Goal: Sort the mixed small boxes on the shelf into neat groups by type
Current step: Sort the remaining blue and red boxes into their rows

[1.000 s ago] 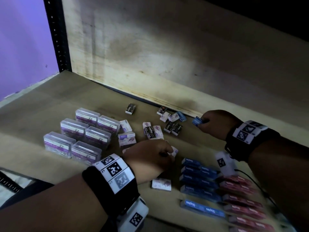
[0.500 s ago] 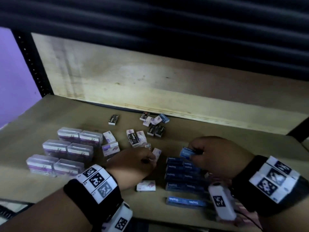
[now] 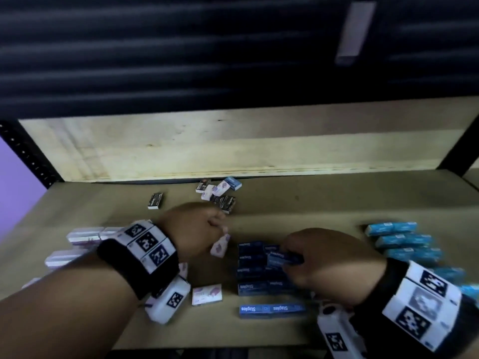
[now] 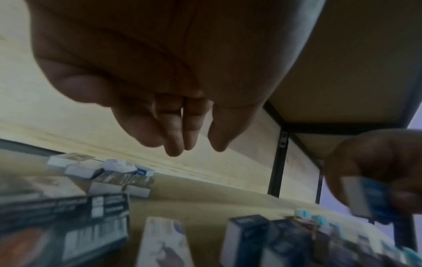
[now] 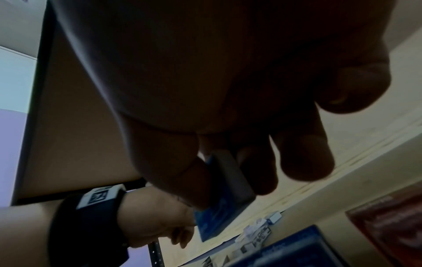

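My right hand [image 3: 291, 257] pinches a small dark blue staples box [image 3: 281, 256] between thumb and fingers, just over the group of dark blue boxes [image 3: 252, 268]. The right wrist view shows this grip on the blue box [image 5: 219, 207]. My left hand [image 3: 220, 225] hovers over the shelf's middle. In the left wrist view its fingers [image 4: 175, 144] hang straight down with nothing between them. A pale pink box [image 3: 220, 246] lies tilted just below the fingertips; touching or apart, I cannot tell. A mixed pile of small boxes [image 3: 220, 193] sits at the back.
Clear cases with purple labels [image 3: 83, 234] are grouped at the left, light blue boxes [image 3: 401, 239] at the right. A lone black box [image 3: 155, 200] lies at the back left. Another pink box [image 3: 206, 294] and a long blue staples row [image 3: 269, 308] lie near the front edge.
My right hand has carried the blue box from the back pile down to the dark blue group. The left hand's fingers have lifted off the pink box. The head view has tilted up.
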Motion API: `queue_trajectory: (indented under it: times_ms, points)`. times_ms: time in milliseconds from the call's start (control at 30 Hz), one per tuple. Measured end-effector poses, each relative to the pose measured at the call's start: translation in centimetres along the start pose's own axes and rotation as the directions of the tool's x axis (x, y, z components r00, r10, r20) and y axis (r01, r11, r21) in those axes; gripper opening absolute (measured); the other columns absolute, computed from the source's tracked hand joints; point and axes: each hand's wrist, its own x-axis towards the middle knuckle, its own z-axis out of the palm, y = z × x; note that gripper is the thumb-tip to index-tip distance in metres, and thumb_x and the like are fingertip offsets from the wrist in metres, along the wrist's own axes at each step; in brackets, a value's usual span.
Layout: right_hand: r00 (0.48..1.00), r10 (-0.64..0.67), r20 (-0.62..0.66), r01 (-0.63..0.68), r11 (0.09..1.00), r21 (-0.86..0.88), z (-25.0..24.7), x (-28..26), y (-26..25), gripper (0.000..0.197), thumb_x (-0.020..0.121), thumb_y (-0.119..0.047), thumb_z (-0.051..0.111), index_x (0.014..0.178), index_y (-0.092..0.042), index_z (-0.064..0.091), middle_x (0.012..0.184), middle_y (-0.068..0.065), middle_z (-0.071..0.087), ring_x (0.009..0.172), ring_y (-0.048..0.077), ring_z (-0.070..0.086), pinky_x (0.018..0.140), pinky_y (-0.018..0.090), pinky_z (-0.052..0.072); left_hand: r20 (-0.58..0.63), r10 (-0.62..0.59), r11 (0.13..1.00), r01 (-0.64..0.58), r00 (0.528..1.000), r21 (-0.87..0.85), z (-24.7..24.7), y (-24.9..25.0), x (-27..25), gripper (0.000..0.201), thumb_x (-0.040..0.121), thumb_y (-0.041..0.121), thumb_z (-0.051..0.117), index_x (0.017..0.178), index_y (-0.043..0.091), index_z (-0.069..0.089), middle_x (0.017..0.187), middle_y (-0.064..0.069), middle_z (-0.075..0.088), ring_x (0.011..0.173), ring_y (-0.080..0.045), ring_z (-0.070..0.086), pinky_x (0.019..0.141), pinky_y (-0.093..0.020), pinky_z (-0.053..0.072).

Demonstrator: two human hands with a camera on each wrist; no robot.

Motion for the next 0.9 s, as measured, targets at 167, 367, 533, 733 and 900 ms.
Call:
queue_trajectory:
  times_ms: [167,367,533,733,900]
  points:
    - [1.0,-0.015,-0.016,0.015,0.999,0.049,0.5,-0.2,0.9,0.044,0.07,-0.057,0.049,0.106,-0.034,0.058,0.094,-0.008,0.062,0.084,0.009,0.059,0.074,0.035,0.053,0.148,0.013,0.975,-0.045,0.989,0.215,-1.9,1.7,4.5,0.026,0.093,0.039,0.056,0.102,0.018,0.07,0.102,-0.003,0.069,0.087,-0.018,0.063,0.078,-0.031,0.05]
    - [0.996,-0.043,-0.077,0.047,0.997,0.057,0.8,-0.6,1.8,0.044,0.072,-0.056,0.05,0.108,-0.033,0.058,0.098,-0.006,0.062,0.088,0.011,0.06,0.071,0.03,0.048,0.152,-0.122,0.957,0.076,0.981,0.282,-1.3,0.8,11.4,0.048,0.092,0.042,0.062,0.132,0.017,0.055,0.133,-0.006,0.058,0.112,-0.026,0.06,0.096,-0.036,0.049]
    - [0.993,-0.059,-0.105,0.067,0.995,0.074,0.7,-0.7,2.5,0.036,0.073,-0.056,0.052,0.101,-0.033,0.055,0.092,-0.007,0.058,0.087,0.013,0.06,0.063,0.029,0.042,0.082,-0.145,0.902,0.097,0.986,0.421,-0.1,0.2,16.2,0.05,0.084,0.054,0.066,0.119,0.02,0.057,0.124,-0.007,0.061,0.099,-0.026,0.061,0.082,-0.033,0.05]
    - [0.989,-0.064,-0.136,0.078,0.992,0.103,0.9,-1.0,2.9,0.035,0.076,-0.054,0.053,0.104,-0.034,0.057,0.098,-0.007,0.061,0.092,0.014,0.061,0.07,0.03,0.048,0.111,-0.315,0.848,0.227,0.942,0.48,0.2,0.6,19.1,0.074,0.057,0.078,0.065,0.103,0.021,0.063,0.096,0.003,0.064,0.076,-0.018,0.06,0.058,-0.026,0.04]
    - [0.983,-0.066,-0.169,0.086,0.99,0.111,1.0,-1.0,3.2,0.03,0.078,-0.051,0.054,0.102,-0.033,0.057,0.098,-0.007,0.062,0.092,0.015,0.062,0.069,0.029,0.046,0.153,-0.401,0.812,0.273,0.903,0.516,0.5,0.7,20.5,0.069,0.04,0.083,0.056,0.072,0.022,0.064,0.076,0.004,0.064,0.068,-0.017,0.062,0.053,-0.025,0.041]
